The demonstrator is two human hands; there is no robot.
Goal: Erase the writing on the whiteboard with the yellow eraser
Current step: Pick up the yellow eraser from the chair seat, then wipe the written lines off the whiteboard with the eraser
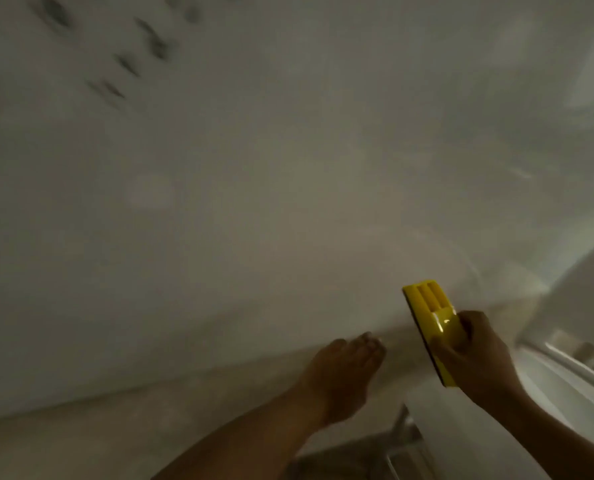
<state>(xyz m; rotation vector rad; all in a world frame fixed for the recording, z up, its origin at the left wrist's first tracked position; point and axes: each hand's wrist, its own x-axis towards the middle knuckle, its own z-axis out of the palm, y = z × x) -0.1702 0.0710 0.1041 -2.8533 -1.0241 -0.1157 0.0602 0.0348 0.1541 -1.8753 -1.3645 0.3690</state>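
Your right hand (475,355) grips the yellow plastic block eraser (434,323); your left hand (340,368) hangs loosely open, empty. The blurred dark writing (129,60) on the pale whiteboard (288,168) lies well apart, so a short reach risks leaving marks.

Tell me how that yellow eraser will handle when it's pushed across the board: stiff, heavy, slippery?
The yellow eraser looks like moulded hard plastic with ribs, so probably stiff. The right hand holds it by one end alone, so it is likely light. Its glossy shell may be a little slippery.
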